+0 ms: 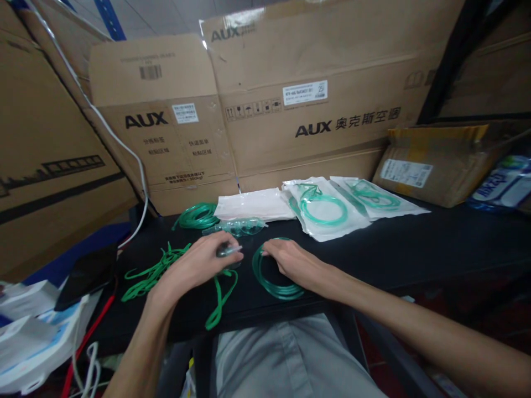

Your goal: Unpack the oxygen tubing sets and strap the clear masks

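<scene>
My left hand [201, 257] is closed around a clear plastic piece [229, 251] with a short nozzle pointing right. It looks like part of an oxygen mask, but the fingers hide most of it. A green elastic strap [219, 309] hangs below that hand onto the black table. To the right, my right hand [296, 265] pinches the end of a coil of green tubing [276, 287], and the coil lies on the table beneath it. More loose green straps [155, 271] lie left of my left hand. Behind both hands are several clear plastic parts [243, 226].
Another coil of green tubing [197, 215] lies at the back beside white packets [255, 204]. Bagged tubing sets [327, 210] lie right of them. Large cardboard boxes [307, 110] wall off the back. A phone [87, 276] and a power strip [41, 354] are at left.
</scene>
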`<action>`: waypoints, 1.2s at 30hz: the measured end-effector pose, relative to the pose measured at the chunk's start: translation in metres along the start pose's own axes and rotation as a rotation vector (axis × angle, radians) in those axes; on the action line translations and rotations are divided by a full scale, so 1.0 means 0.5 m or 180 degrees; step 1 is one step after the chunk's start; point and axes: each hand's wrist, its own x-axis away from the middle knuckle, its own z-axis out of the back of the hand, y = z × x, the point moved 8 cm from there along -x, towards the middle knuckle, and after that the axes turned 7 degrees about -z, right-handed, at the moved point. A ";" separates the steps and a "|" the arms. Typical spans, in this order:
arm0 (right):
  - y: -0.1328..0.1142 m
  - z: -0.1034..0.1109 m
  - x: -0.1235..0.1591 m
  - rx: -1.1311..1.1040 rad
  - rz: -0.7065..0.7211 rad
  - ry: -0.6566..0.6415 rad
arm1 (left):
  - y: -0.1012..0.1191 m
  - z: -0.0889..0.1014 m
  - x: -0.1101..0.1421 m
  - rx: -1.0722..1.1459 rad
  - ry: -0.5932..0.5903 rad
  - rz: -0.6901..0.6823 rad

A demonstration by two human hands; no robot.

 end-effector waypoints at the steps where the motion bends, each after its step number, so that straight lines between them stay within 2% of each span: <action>1: -0.003 0.000 -0.002 0.0053 0.0000 -0.0032 | -0.004 0.009 0.002 0.0007 0.0083 0.0015; 3: -0.011 0.003 -0.005 0.0233 0.0002 -0.0071 | -0.008 0.015 0.002 0.0097 0.0172 0.0015; 6: -0.020 0.015 -0.007 0.0552 -0.0051 0.0030 | -0.009 0.003 -0.009 0.0064 0.0257 0.0057; 8: -0.023 0.026 -0.005 0.0711 -0.0075 0.0143 | -0.012 -0.007 -0.017 -0.0128 0.0338 0.0102; 11: -0.020 0.044 0.000 0.0793 -0.0123 0.0202 | -0.006 -0.002 -0.022 -0.0571 0.0698 0.0036; 15: 0.020 0.084 0.006 0.0764 -0.0632 0.0289 | 0.033 0.015 -0.013 -0.0944 0.1084 -0.0238; 19: 0.079 0.088 0.012 0.0891 -0.1149 -0.0113 | 0.081 -0.014 -0.016 -0.0964 0.0810 -0.0453; 22: 0.102 0.067 0.012 0.0789 -0.1202 -0.0552 | 0.097 -0.054 -0.023 -0.1158 0.0430 -0.0482; 24: 0.104 0.057 0.009 0.0720 -0.1177 -0.0692 | 0.099 -0.074 -0.028 -0.1328 0.0266 -0.0513; 27: 0.098 0.057 0.003 0.0675 -0.1177 -0.0706 | 0.098 -0.082 -0.031 -0.1435 0.0200 -0.0511; 36: 0.097 0.061 0.005 0.0507 -0.1391 -0.0701 | 0.103 -0.080 -0.032 -0.1141 0.0197 -0.0480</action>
